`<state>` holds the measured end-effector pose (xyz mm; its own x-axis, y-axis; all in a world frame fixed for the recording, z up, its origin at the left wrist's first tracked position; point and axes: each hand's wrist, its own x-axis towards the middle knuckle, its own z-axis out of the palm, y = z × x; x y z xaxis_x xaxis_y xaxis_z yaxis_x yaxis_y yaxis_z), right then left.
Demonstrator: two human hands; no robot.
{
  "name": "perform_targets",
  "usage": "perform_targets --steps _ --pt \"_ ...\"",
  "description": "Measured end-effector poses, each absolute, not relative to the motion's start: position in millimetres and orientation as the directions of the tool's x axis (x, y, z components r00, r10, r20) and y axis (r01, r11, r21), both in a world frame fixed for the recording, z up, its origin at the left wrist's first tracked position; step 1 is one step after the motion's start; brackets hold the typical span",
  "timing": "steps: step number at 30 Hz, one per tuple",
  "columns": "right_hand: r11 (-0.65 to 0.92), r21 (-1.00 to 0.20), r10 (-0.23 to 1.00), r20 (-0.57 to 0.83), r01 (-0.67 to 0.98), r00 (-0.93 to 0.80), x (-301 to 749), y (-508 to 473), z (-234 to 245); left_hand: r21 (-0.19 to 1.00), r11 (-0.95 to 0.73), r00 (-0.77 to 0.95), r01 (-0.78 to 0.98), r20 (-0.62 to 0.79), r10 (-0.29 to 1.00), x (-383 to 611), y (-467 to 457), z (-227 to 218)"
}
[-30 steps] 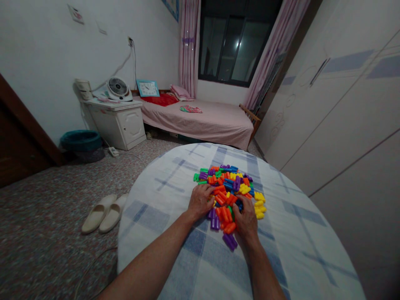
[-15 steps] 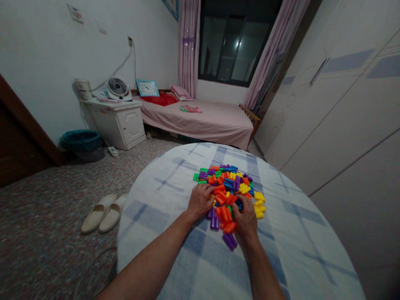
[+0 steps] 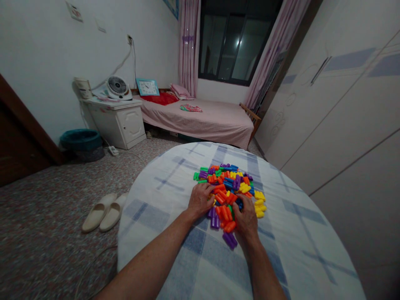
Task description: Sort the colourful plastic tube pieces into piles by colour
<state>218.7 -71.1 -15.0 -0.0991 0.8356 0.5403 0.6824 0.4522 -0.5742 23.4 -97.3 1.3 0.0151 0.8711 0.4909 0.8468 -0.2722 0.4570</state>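
Observation:
A heap of plastic building pieces [image 3: 225, 198] in orange, purple, yellow, green and blue lies on the table. At its near left edge rests my left hand [image 3: 201, 202], fingers bent over the pieces and thumb apart from them. My right hand [image 3: 246, 214] curves around the near right side, its thumb and fingers spread. A dark blue piece [image 3: 239, 203] shows in that gap; whether it is gripped is unclear. Between the hands lie orange pieces [image 3: 224, 213]. Purple pieces [image 3: 214, 221] sit beside my left hand, and another purple piece [image 3: 230, 240] lies nearest me. Both hands' fingertips are partly hidden.
A blue-and-white checked cloth covers the round table [image 3: 156, 246]. Yellow pieces [image 3: 259, 208] lie right of the heap. Beyond stand a bed [image 3: 212, 118] and a white cabinet [image 3: 131, 125] bearing a fan [image 3: 118, 86]. Slippers [image 3: 100, 214] and a bin [image 3: 81, 143] are on the floor.

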Motion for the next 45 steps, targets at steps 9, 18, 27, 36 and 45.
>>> perform_targets --steps 9,18,27,36,45 --pt "0.443 -0.578 0.844 0.528 0.685 -0.099 218.0 -72.0 -13.2 0.453 -0.281 0.022 0.846 0.498 0.867 23.3 -95.9 -0.1" --pt "0.455 -0.582 0.836 0.539 0.674 -0.099 218.1 -71.8 -13.0 0.454 -0.275 0.018 0.848 0.493 0.87 23.5 -97.0 1.5" --pt "0.457 -0.574 0.835 0.54 0.679 -0.106 219.2 -71.2 -15.0 0.455 -0.271 0.016 0.848 0.489 0.872 23.8 -97.9 2.9" --pt "0.459 -0.571 0.833 0.543 0.681 -0.106 218.8 -70.8 -14.5 0.46 -0.275 0.012 0.844 0.497 0.868 23.2 -97.6 3.8" --pt "0.462 -0.572 0.832 0.545 0.678 -0.106 218.9 -70.8 -13.8 0.469 -0.277 0.014 0.839 0.491 0.871 23.8 -97.9 3.5"
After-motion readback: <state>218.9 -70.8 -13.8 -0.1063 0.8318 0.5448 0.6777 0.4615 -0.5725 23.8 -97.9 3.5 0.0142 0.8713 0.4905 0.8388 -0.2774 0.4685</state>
